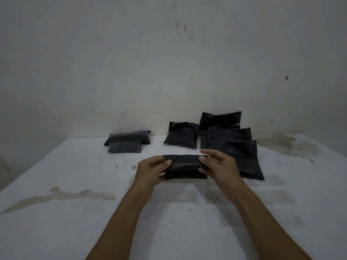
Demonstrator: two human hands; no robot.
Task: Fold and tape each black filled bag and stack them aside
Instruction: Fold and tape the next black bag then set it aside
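Observation:
A folded black filled bag (185, 167) is held just above the white table (75, 212) at the centre. My left hand (152, 168) grips its left end, thumb on top. My right hand (218, 166) grips its right end the same way. At the back left lie two folded bags (127, 142), one partly on the other. A single black bag (182, 136) leans near the wall behind the held one. To the right, three unfolded black bags (232, 145) overlap in a row running toward me.
A pale wall (169, 62) rises right behind the table's far edge. Brown stains mark the table at the front left (62, 196) and back right (281, 145). The table's left edge slants away at the far left.

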